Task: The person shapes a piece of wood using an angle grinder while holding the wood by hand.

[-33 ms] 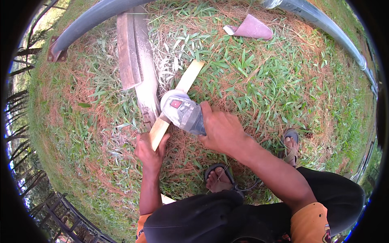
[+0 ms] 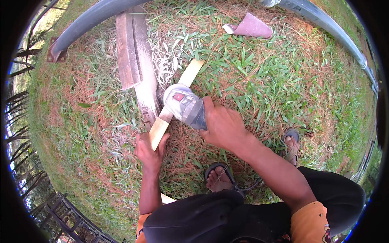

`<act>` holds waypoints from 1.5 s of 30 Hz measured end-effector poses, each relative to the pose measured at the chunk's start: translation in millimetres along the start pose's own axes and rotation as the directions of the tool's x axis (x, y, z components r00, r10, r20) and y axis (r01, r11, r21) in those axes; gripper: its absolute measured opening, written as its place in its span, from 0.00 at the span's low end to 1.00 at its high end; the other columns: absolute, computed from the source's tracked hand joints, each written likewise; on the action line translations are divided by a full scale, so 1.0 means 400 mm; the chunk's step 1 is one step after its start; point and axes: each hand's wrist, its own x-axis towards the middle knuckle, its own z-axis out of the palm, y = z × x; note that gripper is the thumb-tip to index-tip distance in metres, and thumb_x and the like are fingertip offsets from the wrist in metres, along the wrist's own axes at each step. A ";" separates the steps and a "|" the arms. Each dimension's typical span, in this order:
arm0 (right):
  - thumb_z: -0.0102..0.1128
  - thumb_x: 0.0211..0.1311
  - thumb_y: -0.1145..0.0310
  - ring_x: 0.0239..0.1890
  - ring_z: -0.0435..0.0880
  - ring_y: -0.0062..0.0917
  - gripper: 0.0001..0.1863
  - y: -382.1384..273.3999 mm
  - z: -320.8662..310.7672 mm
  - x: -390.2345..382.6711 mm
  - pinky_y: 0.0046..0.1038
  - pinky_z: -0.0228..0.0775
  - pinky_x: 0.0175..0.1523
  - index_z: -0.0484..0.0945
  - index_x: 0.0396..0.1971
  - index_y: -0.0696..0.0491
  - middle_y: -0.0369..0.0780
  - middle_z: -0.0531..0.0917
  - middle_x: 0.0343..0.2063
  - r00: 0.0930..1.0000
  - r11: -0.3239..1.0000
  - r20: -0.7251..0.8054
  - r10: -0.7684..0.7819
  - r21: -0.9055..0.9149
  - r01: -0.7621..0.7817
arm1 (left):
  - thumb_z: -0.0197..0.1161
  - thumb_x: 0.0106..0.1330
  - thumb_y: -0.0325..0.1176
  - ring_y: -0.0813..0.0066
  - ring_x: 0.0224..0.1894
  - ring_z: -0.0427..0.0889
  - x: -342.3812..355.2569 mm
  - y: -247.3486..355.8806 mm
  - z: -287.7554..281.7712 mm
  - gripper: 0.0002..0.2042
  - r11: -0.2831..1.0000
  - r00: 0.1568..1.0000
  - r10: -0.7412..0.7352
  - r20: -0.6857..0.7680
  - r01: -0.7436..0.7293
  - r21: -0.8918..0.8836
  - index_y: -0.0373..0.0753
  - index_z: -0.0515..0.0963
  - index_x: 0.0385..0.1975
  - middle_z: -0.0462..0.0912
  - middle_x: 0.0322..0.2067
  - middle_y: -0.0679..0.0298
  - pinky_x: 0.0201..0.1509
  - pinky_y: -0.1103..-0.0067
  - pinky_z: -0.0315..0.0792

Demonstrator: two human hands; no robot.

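My left hand is closed around the near end of a pale wooden strip, which slants away to the upper right. In my right hand is an angle grinder, gripped by its dark body. The grinder's round head lies across the middle of the strip and hides part of it. Its disc is pale and blurred. Just left of the strip's middle, a dusty weathered board lies on the grass.
A brown plank lies on the weathered board. Farther off, a curled reddish-brown sheet rests on the grass. A grey curved pipe spans the upper left, and another pipe the upper right. My sandalled foot is close below the grinder.
My right hand has shifted the grinder slightly up and to the right along the wooden strip. My left hand and the strip have hardly moved.
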 end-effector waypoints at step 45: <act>0.77 0.48 0.62 0.39 0.86 0.56 0.42 -0.051 0.021 0.008 0.50 0.79 0.47 0.63 0.60 0.63 0.58 0.85 0.36 0.999 0.995 0.032 -0.010 -0.096 0.013 | 0.64 0.53 0.32 0.71 0.31 0.78 0.016 -0.106 -0.019 0.15 0.895 0.901 0.431 0.045 -0.434 0.103 0.41 0.72 0.40 0.82 0.42 0.58 0.31 0.75 0.68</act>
